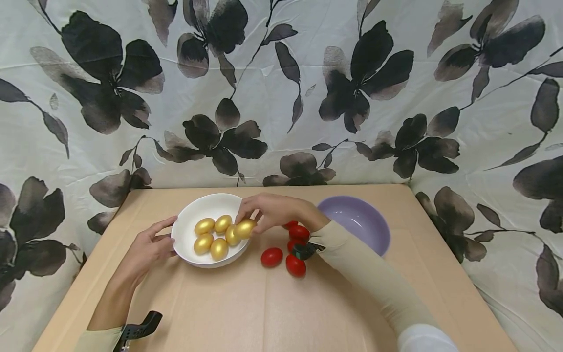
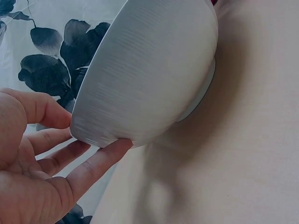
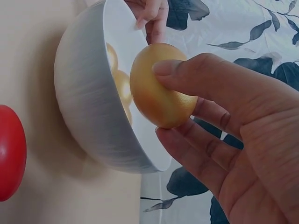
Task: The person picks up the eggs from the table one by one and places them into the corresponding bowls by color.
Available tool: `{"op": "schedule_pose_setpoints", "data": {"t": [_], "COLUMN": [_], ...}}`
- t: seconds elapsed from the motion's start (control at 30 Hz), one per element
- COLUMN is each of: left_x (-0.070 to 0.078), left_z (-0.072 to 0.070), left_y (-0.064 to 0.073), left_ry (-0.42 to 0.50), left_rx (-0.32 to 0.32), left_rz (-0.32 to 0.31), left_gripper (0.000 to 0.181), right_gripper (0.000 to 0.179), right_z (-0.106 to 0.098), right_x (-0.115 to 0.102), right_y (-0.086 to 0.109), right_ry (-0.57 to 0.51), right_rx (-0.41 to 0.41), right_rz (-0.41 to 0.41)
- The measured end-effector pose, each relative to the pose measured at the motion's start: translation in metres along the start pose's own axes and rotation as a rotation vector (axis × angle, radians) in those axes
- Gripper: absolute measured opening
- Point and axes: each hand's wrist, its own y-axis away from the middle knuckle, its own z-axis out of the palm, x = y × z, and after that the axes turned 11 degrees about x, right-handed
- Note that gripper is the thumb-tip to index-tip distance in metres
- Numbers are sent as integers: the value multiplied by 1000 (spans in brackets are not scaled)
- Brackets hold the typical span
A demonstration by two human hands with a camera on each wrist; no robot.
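A white bowl (image 1: pixel 188 248) stands on the left part of the table with several golden eggs (image 1: pixel 219 249) inside. My left hand (image 1: pixel 151 248) holds the bowl at its left edge, fingertips on the rim and outer wall (image 2: pixel 154 79). My right hand (image 1: pixel 274 212) pinches one golden egg (image 3: pixel 161 88) between thumb and fingers, over the bowl's right rim. In the right wrist view, the thumb lies across the egg's near side and fingertips are behind and below it. More golden eggs (image 3: pixel 122 86) show past the rim.
Several red eggs (image 1: pixel 271 257) lie on the wooden table (image 1: pixel 220 303) right of the white bowl, some partly covered by the right wrist. A purple bowl (image 1: pixel 369 230) stands at the back right, partly behind the right forearm. Flowered cloth (image 1: pixel 281 88) hangs behind the table.
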Motion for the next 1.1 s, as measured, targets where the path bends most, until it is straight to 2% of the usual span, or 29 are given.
{"op": "schedule_pose_setpoints", "data": {"t": [1.1], "left_x": [1], "left_z": [0], "left_y": [1], "left_ry": [-12], "left_rx": [-5], "left_rz": [1], "left_gripper": [65], "right_gripper": [34], "right_z": [14], "right_x": [1], "right_y": [-34], "right_ry": [57], "right_rx": [-106], "right_rz": [18]}}
